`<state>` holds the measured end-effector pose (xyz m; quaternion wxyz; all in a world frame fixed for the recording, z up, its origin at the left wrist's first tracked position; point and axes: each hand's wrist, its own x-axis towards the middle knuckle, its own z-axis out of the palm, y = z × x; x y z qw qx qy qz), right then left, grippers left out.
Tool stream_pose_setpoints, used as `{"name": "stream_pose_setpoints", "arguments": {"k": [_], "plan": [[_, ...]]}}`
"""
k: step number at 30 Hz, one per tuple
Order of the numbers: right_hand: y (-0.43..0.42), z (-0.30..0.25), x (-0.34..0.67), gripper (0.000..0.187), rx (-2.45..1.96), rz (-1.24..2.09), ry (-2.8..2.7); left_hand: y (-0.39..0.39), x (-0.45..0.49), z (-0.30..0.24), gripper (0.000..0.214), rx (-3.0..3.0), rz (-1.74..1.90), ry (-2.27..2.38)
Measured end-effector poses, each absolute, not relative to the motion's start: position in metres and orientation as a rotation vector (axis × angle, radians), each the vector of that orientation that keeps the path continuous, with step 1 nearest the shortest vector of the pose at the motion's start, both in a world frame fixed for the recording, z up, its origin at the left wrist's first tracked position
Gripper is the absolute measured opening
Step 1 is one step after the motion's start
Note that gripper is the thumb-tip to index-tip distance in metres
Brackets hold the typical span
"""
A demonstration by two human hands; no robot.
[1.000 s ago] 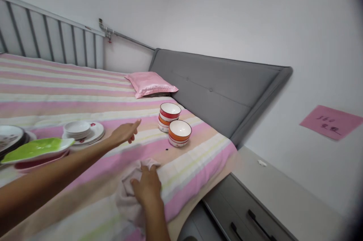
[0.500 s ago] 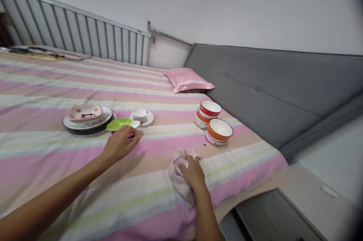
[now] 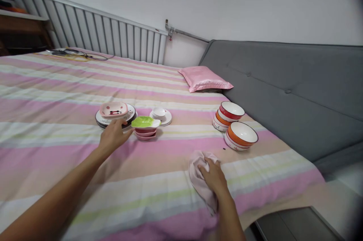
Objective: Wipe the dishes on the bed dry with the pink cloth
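My left hand (image 3: pixel 115 135) is at the near right edge of a stack of white plates with dark rims (image 3: pixel 131 108), thumb and fingers apart, holding nothing I can see. A pink rectangular dish (image 3: pixel 113 109) lies on top of that stack. Just right of the hand, a green and white dish (image 3: pixel 143 121) rests on several pink dishes (image 3: pixel 145 134). My right hand (image 3: pixel 214 175) is closed on a crumpled pale pink cloth (image 3: pixel 197 175) lying on the striped bedspread.
Small white bowls (image 3: pixel 159 112) stand on white saucers (image 3: pixel 168 117) behind the green dish. To the right are two stacks of bowls, one red-topped (image 3: pixel 232 110), one orange-topped (image 3: pixel 242 133), near the grey headboard (image 3: pixel 297 82). A pink pillow (image 3: pixel 205 78) and cables (image 3: pixel 82 55) lie farther back.
My left hand has left the green dish, which sits on the pink dishes, and moved left to the plates. My right hand keeps the cloth. The camera view has shifted left.
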<state>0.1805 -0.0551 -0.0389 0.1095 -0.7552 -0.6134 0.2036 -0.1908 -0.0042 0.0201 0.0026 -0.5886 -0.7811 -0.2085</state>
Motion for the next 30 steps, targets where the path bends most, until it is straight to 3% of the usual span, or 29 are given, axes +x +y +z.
{"name": "stream_pose_setpoints", "arguments": {"k": [7, 12, 16, 23, 30], "plan": [[-0.056, -0.040, 0.181, 0.046, -2.219, 0.604, -1.803, 0.011, -0.206, 0.030, 0.038, -1.798, -0.542, -2.377], [-0.056, -0.043, 0.182, 0.045, -2.211, 0.606, -1.799, 0.041, -0.237, 0.044, 0.051, -1.746, -0.469, -2.321], [-0.055, -0.041, 0.181, 0.045, -2.226, 0.614, -1.791, 0.055, -0.255, 0.037, 0.033, -1.869, -0.353, -2.269], [-0.056, -0.040, 0.180, 0.046, -2.239, 0.595, -1.792, 0.052, -0.259, 0.018, 0.044, -1.877, -0.358, -2.177], [-0.055, -0.039, 0.178, 0.046, -2.248, 0.592, -1.784, 0.084, -0.252, 0.033, 0.042, -1.950, -0.365, -2.179]]}}
